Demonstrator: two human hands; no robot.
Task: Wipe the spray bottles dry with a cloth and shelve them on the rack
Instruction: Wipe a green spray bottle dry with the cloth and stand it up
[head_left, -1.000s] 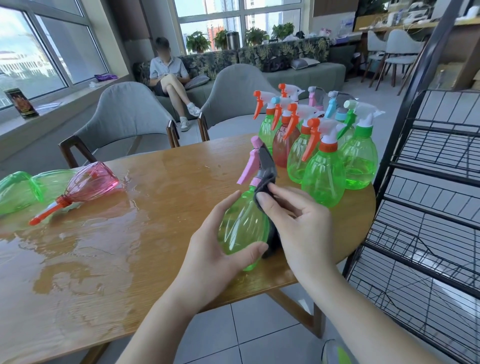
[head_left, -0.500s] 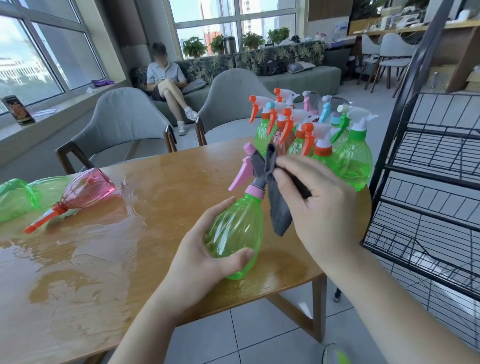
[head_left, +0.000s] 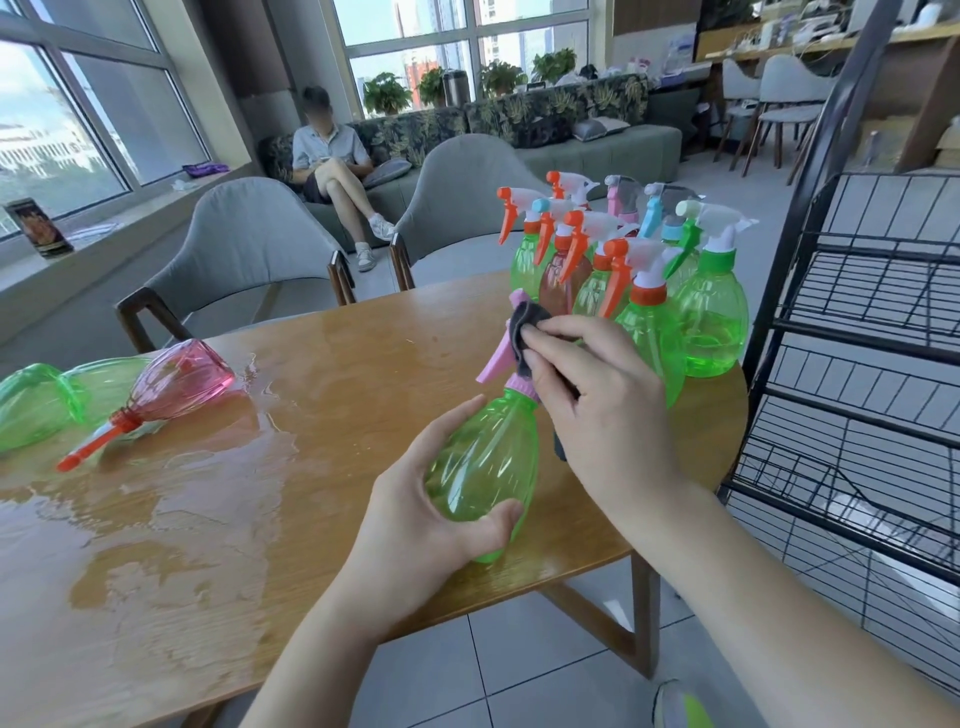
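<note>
My left hand grips the belly of a green spray bottle with a pink trigger head, held tilted above the wooden table. My right hand holds a dark grey cloth wrapped over the bottle's pink head and neck. Behind them, several upright green, red and pink spray bottles cluster at the table's far right corner. The black wire rack stands right of the table; its shelves look bare.
A pink bottle and two green bottles lie on their sides at the table's left, beside a wide puddle of water. Two grey chairs stand behind the table. A person sits on a far sofa.
My right hand has moved the cloth from the bottle's body up onto its pink trigger head. My left hand keeps its grip on the body.
</note>
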